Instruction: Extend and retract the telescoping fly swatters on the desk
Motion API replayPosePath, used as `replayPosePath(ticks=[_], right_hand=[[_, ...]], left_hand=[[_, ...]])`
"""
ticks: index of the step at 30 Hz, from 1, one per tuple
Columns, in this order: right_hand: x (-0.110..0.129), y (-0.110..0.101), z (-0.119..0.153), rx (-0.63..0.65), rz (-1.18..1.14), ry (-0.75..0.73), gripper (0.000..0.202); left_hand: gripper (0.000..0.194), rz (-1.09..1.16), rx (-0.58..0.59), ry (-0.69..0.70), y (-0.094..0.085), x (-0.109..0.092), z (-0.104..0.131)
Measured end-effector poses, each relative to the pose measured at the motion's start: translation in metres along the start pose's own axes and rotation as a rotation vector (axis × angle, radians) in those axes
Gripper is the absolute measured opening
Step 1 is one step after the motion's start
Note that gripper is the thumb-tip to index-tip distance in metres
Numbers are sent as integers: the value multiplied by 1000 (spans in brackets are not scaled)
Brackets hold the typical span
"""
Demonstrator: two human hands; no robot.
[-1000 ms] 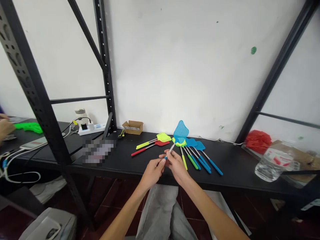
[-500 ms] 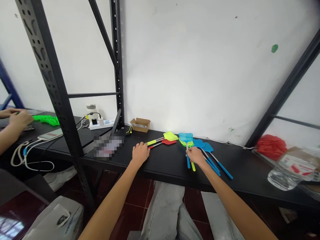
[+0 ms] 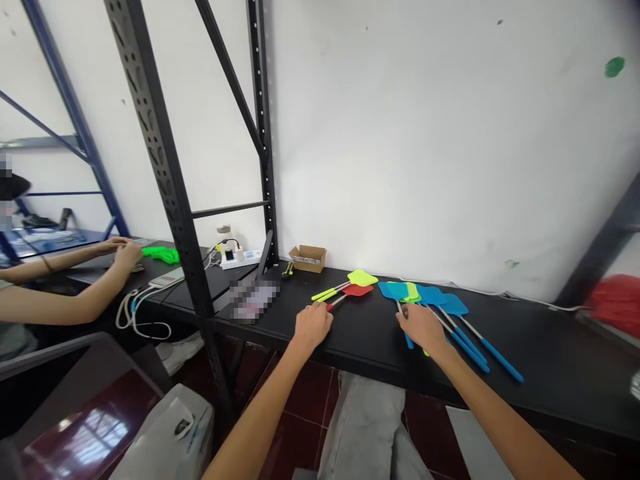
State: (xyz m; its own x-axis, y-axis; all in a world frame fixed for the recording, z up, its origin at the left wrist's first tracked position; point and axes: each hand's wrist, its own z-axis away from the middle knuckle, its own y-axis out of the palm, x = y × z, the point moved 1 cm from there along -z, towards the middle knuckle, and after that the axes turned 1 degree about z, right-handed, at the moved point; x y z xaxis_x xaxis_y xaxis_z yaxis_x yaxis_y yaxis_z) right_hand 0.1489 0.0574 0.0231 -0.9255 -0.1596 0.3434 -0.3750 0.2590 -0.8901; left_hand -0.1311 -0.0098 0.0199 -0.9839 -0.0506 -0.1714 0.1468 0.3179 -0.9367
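My left hand (image 3: 313, 325) is closed over the handle end of a red fly swatter (image 3: 358, 290) near the front edge. Beside it lie yellow-green swatters (image 3: 363, 278), their handles pointing left. My right hand (image 3: 423, 325) has its fingers closed at the shaft of a blue swatter (image 3: 393, 290), whose handle shows below the hand. Under that one is another yellow-green swatter (image 3: 411, 292). More blue swatters (image 3: 454, 305) lie fanned out to the right, handles toward the front right.
An open cardboard box (image 3: 309, 259) and a power strip (image 3: 243, 258) stand by the wall. A black metal post (image 3: 163, 160) rises at the left. Beyond it, another person's hands (image 3: 125, 253) work near green material (image 3: 161, 254). A red bag (image 3: 616, 305) lies far right.
The view has turned left. My left hand has come off the yellow-green handles and is at the red one. The blue swatter at my right hand has tilted left.
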Motion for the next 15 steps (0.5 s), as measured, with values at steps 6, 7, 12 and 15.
replayPosePath(ticks=[6, 7, 12, 15], right_hand=[[14, 7, 1, 68, -587, 97, 21], [16, 9, 0, 120, -788, 167, 22], [27, 10, 2, 165, -1475, 377, 11], [30, 6, 4, 135, -1553, 380, 11]], left_hand=[[26, 212, 13, 17, -10, -40, 24], [26, 256, 11, 33, -11, -48, 27], [26, 362, 72, 112, -10, -79, 40], [26, 341, 132, 124, -10, -87, 43]])
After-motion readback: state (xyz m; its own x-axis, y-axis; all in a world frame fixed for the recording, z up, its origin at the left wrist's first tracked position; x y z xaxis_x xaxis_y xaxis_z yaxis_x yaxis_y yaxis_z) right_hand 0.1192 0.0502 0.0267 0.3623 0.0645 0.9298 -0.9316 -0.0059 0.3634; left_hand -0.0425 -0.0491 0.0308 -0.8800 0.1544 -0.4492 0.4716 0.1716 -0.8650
